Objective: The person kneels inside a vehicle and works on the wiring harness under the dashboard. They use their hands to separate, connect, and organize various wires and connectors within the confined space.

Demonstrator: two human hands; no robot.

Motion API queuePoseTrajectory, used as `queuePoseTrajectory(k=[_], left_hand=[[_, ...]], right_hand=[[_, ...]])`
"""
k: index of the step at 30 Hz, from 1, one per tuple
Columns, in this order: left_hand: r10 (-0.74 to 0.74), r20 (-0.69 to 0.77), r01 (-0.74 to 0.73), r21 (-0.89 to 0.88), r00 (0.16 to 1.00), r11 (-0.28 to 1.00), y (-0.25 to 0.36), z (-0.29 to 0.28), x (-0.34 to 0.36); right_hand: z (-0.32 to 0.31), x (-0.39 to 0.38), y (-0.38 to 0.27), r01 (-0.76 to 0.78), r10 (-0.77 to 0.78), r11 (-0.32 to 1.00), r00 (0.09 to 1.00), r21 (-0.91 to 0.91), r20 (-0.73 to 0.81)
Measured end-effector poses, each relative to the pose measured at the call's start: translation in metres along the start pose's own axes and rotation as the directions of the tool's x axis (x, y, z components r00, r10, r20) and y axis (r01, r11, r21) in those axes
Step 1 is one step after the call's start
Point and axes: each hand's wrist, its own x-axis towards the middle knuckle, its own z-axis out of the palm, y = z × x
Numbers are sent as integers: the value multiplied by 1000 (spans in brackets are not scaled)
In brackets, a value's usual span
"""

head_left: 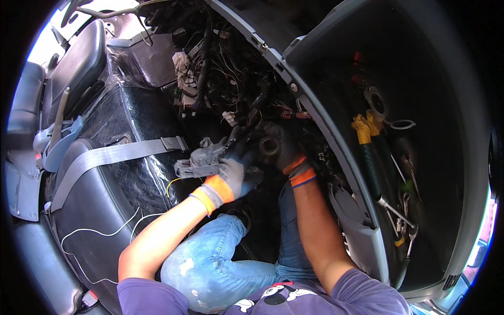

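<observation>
Both my hands wear grey gloves with orange cuffs and meet in the dark footwell beneath an opened dashboard. My left hand [233, 174] is closed around a dark wiring harness [242, 132] that hangs from above; its fingertips are in shadow. Against that hand, on its left side, rests a grey plastic bracket with connectors [202, 160]. A ring-shaped roll of tape [269, 146] is gripped in my right hand [287, 152], close to the harness. Shadow hides most of the right fingers. A white connector [229, 118] dangles just above.
Loose wires [226, 63] fill the dashboard cavity. At right, an open grey panel tray [430, 157] holds wrenches [412, 236], yellow-and-green-handled tools [365, 136] and another tape ring [376, 102]. At left are a black seat [94, 194], a grey belt [115, 160] and a white cable [79, 231].
</observation>
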Motion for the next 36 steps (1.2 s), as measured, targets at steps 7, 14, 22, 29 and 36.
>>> queuePoseTrajectory(k=[7, 14, 22, 29, 36], left_hand=[[-6, 157, -20, 163, 988, 986, -20, 58, -34], [-245, 288, 269, -49, 926, 962, -87, 33, -24], [-478, 157, 490, -478, 864, 729, -78, 45, 33], [-414, 456, 612, -657, 788, 440, -86, 75, 73], [-322, 408, 155, -791, 854, -591, -126, 107, 64]], right_hand=[[-16, 23, -1, 246, -237, 969, 959, -36, 157], [-11, 9, -31, -203, 122, 623, 979, 755, 163], [-11, 8, -31, -248, 194, 622, 968, 743, 160], [-20, 10, -22, -174, 232, 720, 973, 672, 4], [-13, 14, -25, -194, 271, 743, 962, 640, -23]])
